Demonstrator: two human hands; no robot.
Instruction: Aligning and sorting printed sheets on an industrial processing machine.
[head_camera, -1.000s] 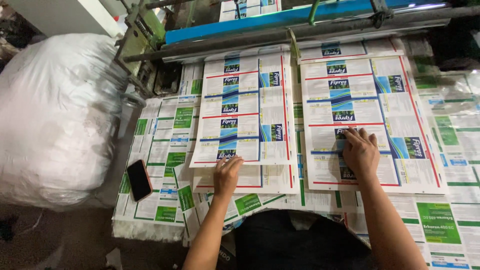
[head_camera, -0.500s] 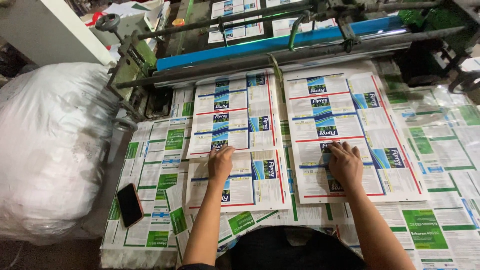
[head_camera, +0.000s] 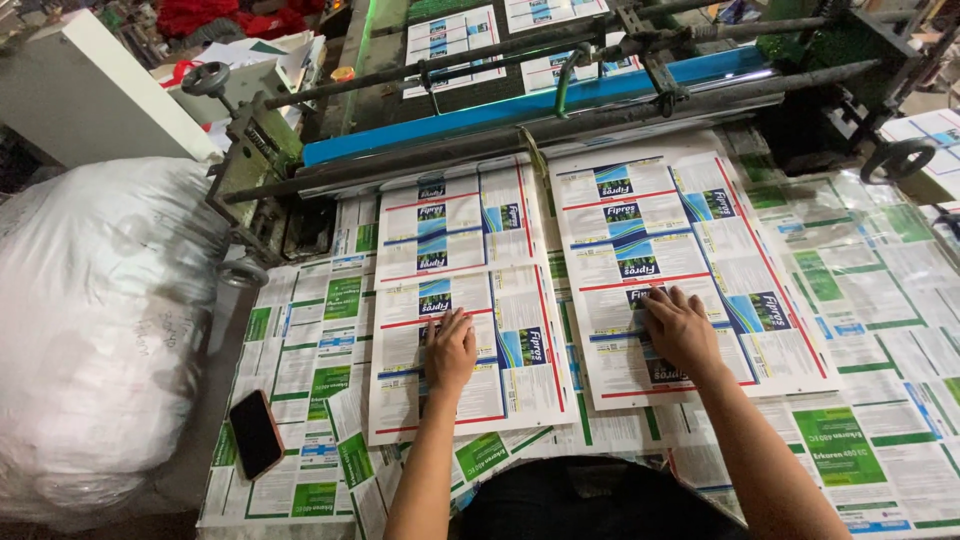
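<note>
Both hands slid nearer, apparently flat: left hand (head_camera: 452, 350) and right hand (head_camera: 680, 328) on 2 label sheets (head_camera: 470, 300).

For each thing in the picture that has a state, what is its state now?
Left hand: flat, palm down on the left printed sheet.
Right hand: flat, palm down on the right printed sheet.
Phone: lying flat, screen dark.
White sack: full, bulging.
Blue roller: whether turning, cannot tell.

- Left hand (head_camera: 452, 350) flat on the left sheet stack (head_camera: 465, 300); right hand (head_camera: 682, 330) flat on the right sheet stack (head_camera: 690, 270).
- 2 stacks side by side, before the roller bar (head_camera: 540, 125).
- Phone (head_camera: 256, 433) lies left of both; bulging sack (head_camera: 95, 330) further left.
</note>
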